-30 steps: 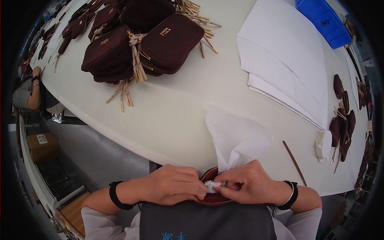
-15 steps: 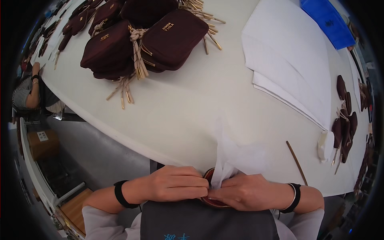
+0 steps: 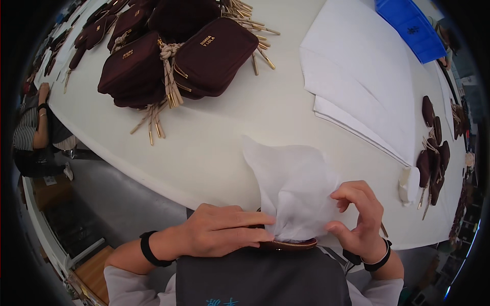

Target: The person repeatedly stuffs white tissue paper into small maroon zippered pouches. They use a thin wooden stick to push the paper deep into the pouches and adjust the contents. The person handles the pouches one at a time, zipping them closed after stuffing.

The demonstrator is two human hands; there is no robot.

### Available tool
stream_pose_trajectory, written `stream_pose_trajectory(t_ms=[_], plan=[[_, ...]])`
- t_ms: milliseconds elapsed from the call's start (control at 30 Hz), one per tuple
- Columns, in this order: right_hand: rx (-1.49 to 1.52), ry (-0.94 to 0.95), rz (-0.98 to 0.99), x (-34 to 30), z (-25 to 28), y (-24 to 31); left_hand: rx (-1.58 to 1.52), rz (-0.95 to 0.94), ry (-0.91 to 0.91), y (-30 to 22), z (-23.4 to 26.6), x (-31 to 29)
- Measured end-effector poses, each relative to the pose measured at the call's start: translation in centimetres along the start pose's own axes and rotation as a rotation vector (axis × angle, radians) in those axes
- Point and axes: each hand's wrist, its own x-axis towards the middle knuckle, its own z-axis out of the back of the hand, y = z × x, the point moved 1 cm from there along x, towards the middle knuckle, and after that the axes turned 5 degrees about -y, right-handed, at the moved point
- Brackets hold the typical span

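Note:
A dark maroon zip pouch (image 3: 288, 246) with gold zipper teeth is at the table's near edge, against my dark apron. Its mouth is unzipped, and a crumpled sheet of white tissue paper (image 3: 298, 181) stands up out of it, leaning over the table. My left hand (image 3: 224, 230) grips the pouch's left side, its fingertips on the base of the paper. To the right of the paper is my right hand (image 3: 360, 217), its thumb and fingers apart with nothing between them. Most of the pouch's body is hidden below its rim.
Filled maroon pouches (image 3: 217, 56) with beige tasselled cords are heaped at the far left. White sheets (image 3: 362, 81) lie stacked at the right, beside a blue bin (image 3: 411, 30). Small maroon pieces (image 3: 434, 158) and a white roll (image 3: 409, 186) sit far right. Another person (image 3: 31, 127) is at the left.
My right hand has come away from the pouch mouth, moving right and opening. The tissue paper now spreads wider and more upright. My left hand stays on the pouch.

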Motion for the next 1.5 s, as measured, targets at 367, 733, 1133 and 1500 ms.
stream_pose_trajectory(t_ms=[367,733,1133,1500], plan=[[0.171,0.097,-0.021,-1.9,-2.1,-0.9,0.011,0.257,0.203,0.7,-0.8,0.0],[0.373,0.682,-0.502,-2.0,-0.8,-1.3,0.02,0.396,0.278,-0.6,-0.1,1.6],[0.519,0.542,-0.7,-2.5,-2.4,-1.5,0.166,0.318,0.288,0.9,0.6,3.1],[0.137,0.083,-0.084,-2.4,-2.4,-1.2,-0.014,0.482,0.124,0.6,1.0,4.2]])
